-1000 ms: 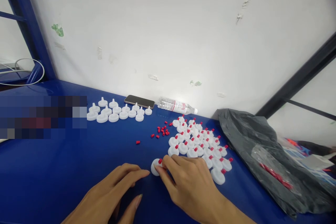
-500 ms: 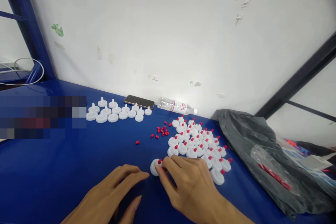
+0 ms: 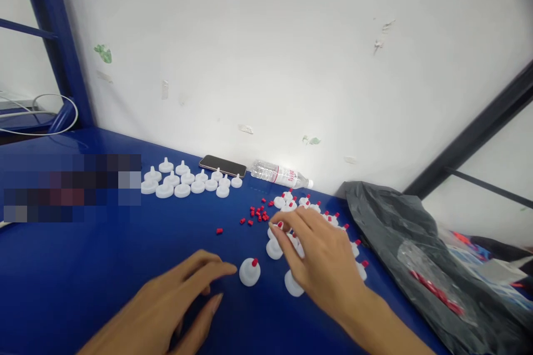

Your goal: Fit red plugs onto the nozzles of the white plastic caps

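Observation:
A white nozzle cap (image 3: pixel 249 274) with a small red tip cover (image 3: pixel 255 262) stands alone on the blue table. My left hand (image 3: pixel 183 294) is open beside it, its index fingertip close to the cap's left edge and nothing held. Farther right, my right hand (image 3: pixel 320 260) hovers over the group of red-tipped nozzle caps, hiding many of them. Its thumb and index finger are apart, near the red tip of one cap (image 3: pixel 273 232); I see nothing held. Another white cap (image 3: pixel 293 284) shows partly under this hand. Several loose red tip covers (image 3: pixel 259 214) lie beyond.
Several white nozzle caps without red tips (image 3: pixel 182 190) stand at the back left. A phone (image 3: pixel 222 166) and a plastic bottle (image 3: pixel 278 173) lie along the wall. Grey plastic sheeting (image 3: pixel 387 233) covers the right side, with a clear bag of red pieces (image 3: pixel 437 292) on it.
My right hand has let go of the red-tipped nozzle cap and moved up and right over the group. That cap stands free. My left hand has barely moved.

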Tool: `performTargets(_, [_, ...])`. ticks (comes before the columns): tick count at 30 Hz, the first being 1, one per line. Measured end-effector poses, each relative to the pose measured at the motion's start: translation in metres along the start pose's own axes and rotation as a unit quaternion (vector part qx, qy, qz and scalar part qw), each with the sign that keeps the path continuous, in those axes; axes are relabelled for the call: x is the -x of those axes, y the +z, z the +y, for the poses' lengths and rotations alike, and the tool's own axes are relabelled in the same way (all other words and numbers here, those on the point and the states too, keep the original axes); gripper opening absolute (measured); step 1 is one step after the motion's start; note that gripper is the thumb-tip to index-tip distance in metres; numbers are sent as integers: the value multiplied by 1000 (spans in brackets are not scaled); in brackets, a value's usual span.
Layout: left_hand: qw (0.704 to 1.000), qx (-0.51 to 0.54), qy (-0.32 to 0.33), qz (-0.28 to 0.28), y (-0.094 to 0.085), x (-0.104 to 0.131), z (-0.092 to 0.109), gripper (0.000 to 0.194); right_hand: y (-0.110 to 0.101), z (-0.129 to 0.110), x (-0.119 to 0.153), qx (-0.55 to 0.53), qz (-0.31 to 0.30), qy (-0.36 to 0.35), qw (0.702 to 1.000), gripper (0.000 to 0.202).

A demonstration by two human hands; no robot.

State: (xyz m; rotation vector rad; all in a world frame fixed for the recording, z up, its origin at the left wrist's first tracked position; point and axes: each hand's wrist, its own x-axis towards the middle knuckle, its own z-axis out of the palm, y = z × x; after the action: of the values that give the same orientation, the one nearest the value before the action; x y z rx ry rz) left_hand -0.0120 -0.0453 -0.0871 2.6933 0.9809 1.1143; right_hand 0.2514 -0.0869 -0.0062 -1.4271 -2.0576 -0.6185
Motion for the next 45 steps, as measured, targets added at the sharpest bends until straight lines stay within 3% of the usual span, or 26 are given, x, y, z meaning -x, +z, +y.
performTargets(2, [999,-51,-18,8,-12,-22,-13,41,2,8,-20,43,-78,-11,996,11])
performTargets(6, [981,-148,-91,-91,-45,-85,-52,52,15,9,-60,76,-283,2,956,10])
performTargets(7, [967,-180,-123,-130,-50,-99,-61,53,18,7,-67,80,-302,4,950,10])
performTargets(9, [957,-199,-147,-153,-57,-119,-79,53,26,3,-75,87,-311,3,946,8])
performTargets(12, [950,-205,-165,-171,-55,-129,-96,53,37,-1,-76,98,-326,0,940,4])
performTargets(18, [949,-185,-174,-186,-47,-123,-106,39,47,2,-66,97,-335,-18,937,22])
performTargets(22, [956,-170,-167,-171,-53,-119,-105,29,38,7,-68,70,-314,-5,947,20])
performTargets(27, [968,-133,-152,-149,-63,-85,-77,34,10,4,-60,18,-266,27,963,19])
performTargets(28, [977,-110,-141,-120,-63,-74,-68,36,5,1,-56,-4,-245,25,969,21])
performTargets(31, [989,-51,-97,-102,-56,-42,-45,37,-5,-10,-43,-103,-148,-16,983,22])
performTargets(34, [993,-45,-62,-85,-40,-18,-36,34,-7,-23,-33,-191,-84,-50,977,13])
performTargets(37, [995,-87,-39,-23,-26,-5,-40,37,-3,-34,-29,-247,-76,-39,965,9])
performTargets(41, [999,-39,-27,-22,-18,-1,-38,24,8,-42,-25,-301,-82,-9,950,14])
performTargets(45, [1000,-14,-25,3,-12,3,-19,26,16,-45,-22,-328,-73,7,942,10])
